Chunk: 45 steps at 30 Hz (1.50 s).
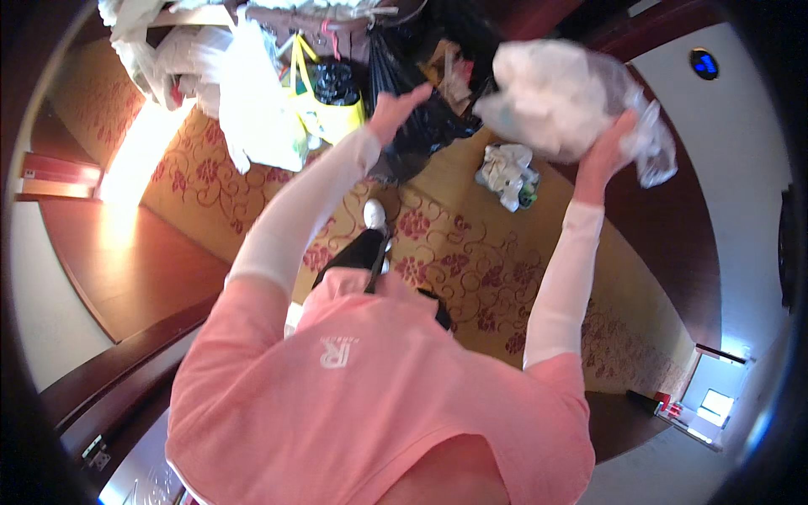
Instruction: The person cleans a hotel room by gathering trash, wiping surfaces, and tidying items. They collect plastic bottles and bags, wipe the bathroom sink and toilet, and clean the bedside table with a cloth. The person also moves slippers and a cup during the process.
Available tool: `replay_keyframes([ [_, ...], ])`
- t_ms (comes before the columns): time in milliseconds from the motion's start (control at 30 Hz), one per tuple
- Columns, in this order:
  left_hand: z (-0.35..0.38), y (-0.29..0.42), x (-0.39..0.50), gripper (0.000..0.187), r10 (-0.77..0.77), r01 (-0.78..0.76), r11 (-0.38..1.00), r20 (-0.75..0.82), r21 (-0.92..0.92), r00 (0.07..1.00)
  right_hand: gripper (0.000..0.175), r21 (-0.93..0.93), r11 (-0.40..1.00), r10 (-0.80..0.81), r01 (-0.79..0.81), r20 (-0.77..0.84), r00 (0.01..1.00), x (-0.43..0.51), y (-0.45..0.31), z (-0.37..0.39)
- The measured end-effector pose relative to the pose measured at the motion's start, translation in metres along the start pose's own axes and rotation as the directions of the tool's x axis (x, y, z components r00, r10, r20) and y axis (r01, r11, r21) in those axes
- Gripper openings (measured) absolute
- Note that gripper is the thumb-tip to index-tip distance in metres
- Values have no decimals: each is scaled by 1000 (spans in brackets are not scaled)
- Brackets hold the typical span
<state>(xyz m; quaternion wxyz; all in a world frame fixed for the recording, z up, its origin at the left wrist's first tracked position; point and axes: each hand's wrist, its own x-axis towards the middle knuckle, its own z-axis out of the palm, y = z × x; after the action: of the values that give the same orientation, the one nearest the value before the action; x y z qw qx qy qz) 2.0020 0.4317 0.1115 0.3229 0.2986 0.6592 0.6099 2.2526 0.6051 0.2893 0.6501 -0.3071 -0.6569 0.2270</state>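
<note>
My right hand [605, 151] grips the gathered neck of a translucent plastic bag [549, 95]. This bulging bag holds white, soft-looking contents that I cannot identify, and it is held up off the floor. My left hand [394, 117] reaches forward with thumb and fingers apart and nothing in it. It is in front of a black garbage bag [410, 142]; whether they touch I cannot tell. Brown and red waste [451, 76] shows at the black bag's opening. On the floor between my hands lies a smaller tied plastic bag [505, 173] with pale and green contents.
A loaded cart [303, 28] stands ahead, hung with a yellow bag [328, 117] and white plastic bags [255, 101]. Flower-patterned carpet [442, 252] runs underfoot. An open doorway with a door hinge [96, 451] is behind my left side. A wall [682, 126] bounds the right.
</note>
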Motion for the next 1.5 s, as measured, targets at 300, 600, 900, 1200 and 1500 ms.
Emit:
replay_keyframes([
  [300, -19, -35, 99, 22, -18, -371, 350, 402, 860, 916, 29, -13, 998, -49, 53, 218, 975, 50, 48, 139],
  [600, -41, -27, 52, 22, -311, 124, 800, 230, 586, 922, 20, 116, 976, -217, 185, 629, 746, 14, 143, 219],
  [900, -12, -21, 36, 44, -270, 270, 826, -74, 495, 960, 19, -210, 875, 177, 436, 977, 116, -164, 257, 259],
  [1200, 31, 48, 38, 45, -364, 393, 901, -174, 184, 915, 34, -134, 686, 693, -715, 421, 586, -57, 314, 324],
  [1500, 52, 48, 36, 49, -378, 448, 889, -406, 90, 832, 16, 296, 955, -216, 0, 697, 683, -11, 258, 294],
])
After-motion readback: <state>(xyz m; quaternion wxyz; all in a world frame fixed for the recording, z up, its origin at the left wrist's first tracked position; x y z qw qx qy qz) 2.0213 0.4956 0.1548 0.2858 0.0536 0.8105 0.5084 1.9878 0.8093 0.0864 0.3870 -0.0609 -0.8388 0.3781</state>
